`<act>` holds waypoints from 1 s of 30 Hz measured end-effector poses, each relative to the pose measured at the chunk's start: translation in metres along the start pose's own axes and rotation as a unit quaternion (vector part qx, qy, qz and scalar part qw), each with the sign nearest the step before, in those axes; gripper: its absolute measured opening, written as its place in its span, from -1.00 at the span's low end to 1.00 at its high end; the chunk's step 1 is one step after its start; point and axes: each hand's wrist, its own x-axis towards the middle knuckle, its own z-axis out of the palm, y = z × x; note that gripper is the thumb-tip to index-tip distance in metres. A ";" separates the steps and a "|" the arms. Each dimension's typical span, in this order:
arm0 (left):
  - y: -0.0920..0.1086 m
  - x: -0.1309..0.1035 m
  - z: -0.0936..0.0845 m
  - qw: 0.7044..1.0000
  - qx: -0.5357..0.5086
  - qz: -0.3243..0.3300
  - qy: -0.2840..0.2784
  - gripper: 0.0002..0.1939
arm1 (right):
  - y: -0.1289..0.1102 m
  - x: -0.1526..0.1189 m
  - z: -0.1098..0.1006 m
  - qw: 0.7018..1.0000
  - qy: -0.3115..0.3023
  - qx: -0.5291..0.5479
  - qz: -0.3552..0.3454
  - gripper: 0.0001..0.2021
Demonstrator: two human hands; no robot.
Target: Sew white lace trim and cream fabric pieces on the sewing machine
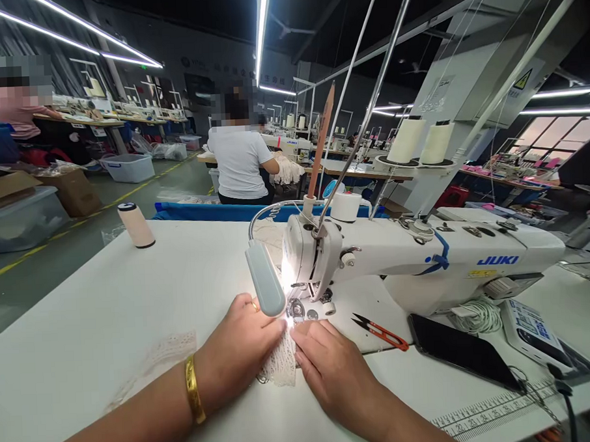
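A piece of pale lace (282, 365) lies at the needle of the white sewing machine (364, 247), lit by a grey lamp (265, 277). My left hand (242, 353) is closed on the lace's left edge, thumb and fingers pressed together near the presser foot (295, 307). On the other side, my right hand (333, 369) pinches the right edge of the lace, its fingertips just in front of the foot. More lace (157, 364) trails over the tabletop behind my left forearm.
Right of my hands lie orange thread snips (382, 332), a black phone (464, 350), a cord coil (478, 316) and a white box (534, 334). A thread cone (137, 225) stands at the table's far left. Ahead, a person in a white shirt (241, 161) sits at another machine.
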 end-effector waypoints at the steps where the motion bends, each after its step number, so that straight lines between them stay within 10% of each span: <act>1: 0.005 -0.001 0.000 1.000 -0.015 0.007 -0.010 -0.76 | 0.001 -0.001 0.000 1.000 0.005 0.008 -0.003 -0.78; 30: 0.011 -0.006 0.003 0.988 -0.147 -0.034 -0.041 -0.77 | -0.001 -0.003 -0.006 0.998 0.018 0.019 -0.054 -0.82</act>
